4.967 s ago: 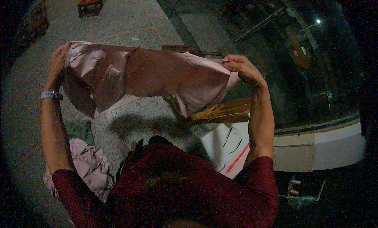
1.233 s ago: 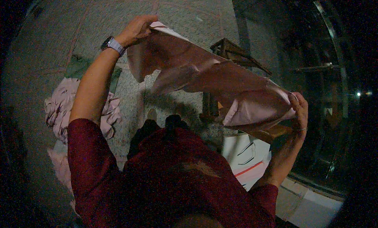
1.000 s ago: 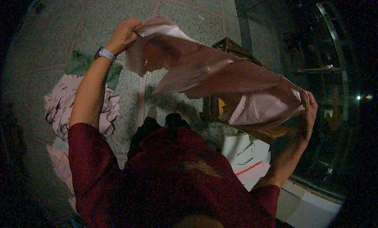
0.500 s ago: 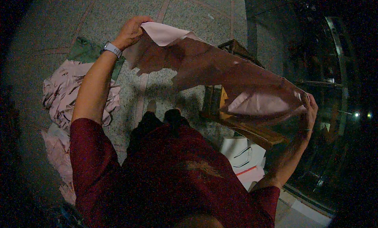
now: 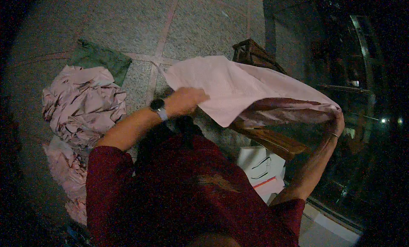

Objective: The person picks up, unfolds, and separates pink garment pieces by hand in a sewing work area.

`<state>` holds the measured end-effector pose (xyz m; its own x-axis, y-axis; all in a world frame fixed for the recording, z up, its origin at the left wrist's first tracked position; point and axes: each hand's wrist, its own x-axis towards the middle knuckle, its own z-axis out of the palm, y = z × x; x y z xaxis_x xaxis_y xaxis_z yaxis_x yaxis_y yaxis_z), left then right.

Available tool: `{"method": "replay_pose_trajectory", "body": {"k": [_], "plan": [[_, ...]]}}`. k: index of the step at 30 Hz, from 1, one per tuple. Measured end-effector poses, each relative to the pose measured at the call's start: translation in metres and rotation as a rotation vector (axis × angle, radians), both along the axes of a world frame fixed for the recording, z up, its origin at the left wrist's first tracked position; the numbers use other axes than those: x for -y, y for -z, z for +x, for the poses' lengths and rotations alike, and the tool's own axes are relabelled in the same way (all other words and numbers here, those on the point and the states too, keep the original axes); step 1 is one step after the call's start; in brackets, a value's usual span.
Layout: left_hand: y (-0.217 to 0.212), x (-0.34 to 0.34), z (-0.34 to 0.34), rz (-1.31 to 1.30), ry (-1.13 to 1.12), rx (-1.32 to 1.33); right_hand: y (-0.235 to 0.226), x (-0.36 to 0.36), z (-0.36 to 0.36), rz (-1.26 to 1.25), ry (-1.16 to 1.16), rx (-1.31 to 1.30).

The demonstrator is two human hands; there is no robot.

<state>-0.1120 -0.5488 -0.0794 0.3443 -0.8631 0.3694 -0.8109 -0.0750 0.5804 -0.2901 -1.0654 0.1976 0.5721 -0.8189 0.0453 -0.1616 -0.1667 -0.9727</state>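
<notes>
A thin, pliable pink sheet (image 5: pixel 217 78), like leather or cloth, stretches between my two hands, its lit face folded over and a shaded hollow showing beneath on the right. My left hand (image 5: pixel 186 101), with a watch at the wrist, is closed at the sheet's near left edge; its fingertips are slightly blurred. At the far right corner, my right hand (image 5: pixel 338 119) grips the gathered end, fingers partly hidden by the bent wrist. Under the sheet stands a wooden stool or bench (image 5: pixel 277 140), mostly covered. On the floor to my left lies a crumpled pile of similar pink sheets (image 5: pixel 83 104).
A green cloth (image 5: pixel 100 59) lies beyond the pile, and more pink material (image 5: pixel 66 166) lies nearer me. A dark wooden frame (image 5: pixel 255 55) pokes out behind the sheet. A white paper bag (image 5: pixel 260 161) with dark handles stands by my right side. Dark glass (image 5: pixel 358 161) runs along the right.
My left hand has come down and toward me from the far left, folding its end of the sheet over so the pale face shows. My right hand has stayed nearly in place.
</notes>
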Motion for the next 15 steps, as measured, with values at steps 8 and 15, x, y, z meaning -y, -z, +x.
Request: {"method": "replay_pose_trajectory", "body": {"k": [8,15], "plan": [[-0.003,0.073,-0.084,0.3,0.223,-0.221,-0.031,0.047,-0.054,-0.005,-0.212,0.027],[0.001,0.115,-0.137,0.395,0.431,-0.381,-0.046,0.066,-0.111,0.044,-0.106,-0.022]]}}
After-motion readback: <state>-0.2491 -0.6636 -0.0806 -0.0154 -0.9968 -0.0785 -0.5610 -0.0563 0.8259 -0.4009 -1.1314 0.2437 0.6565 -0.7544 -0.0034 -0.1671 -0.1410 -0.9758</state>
